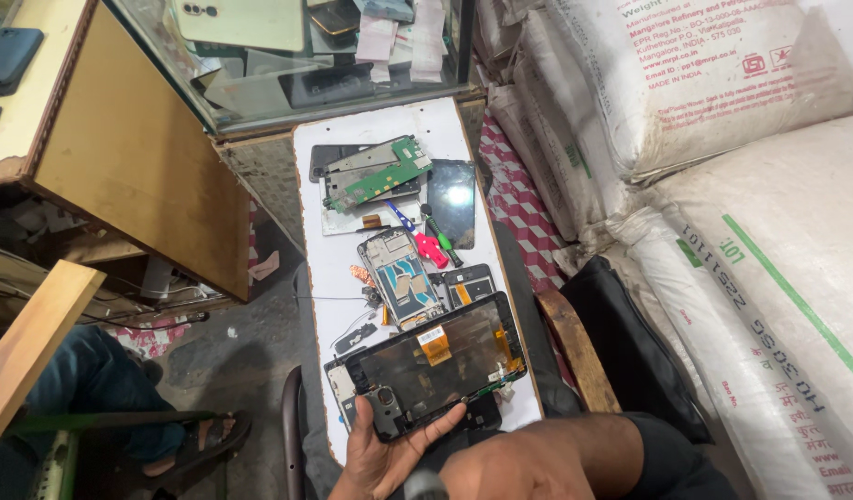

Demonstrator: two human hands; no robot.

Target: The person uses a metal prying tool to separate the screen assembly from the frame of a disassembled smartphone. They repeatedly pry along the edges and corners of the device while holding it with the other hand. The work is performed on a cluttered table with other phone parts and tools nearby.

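Note:
My left hand [380, 458] is shut on the near end of a large opened device [436, 366], a black frame with its back off, an orange flex strip and a camera module showing. The thumb lies over its lower edge and the fingers are underneath. The device's far end rests over the white board [371, 139]. My right forearm enters from the lower right. My right hand [482, 474] sits at the bottom edge, mostly cut off, with a small grey tip beside it. I cannot tell its grip.
On the board lie a stripped phone frame [403, 276], a green circuit board [380, 171], a black glass panel [452, 199], a red tool [431, 245] and a green-handled screwdriver [442, 236]. A glass display case [306, 56] stands behind, white sacks [723, 185] to the right, and another person's sandalled foot [195, 435] to the left.

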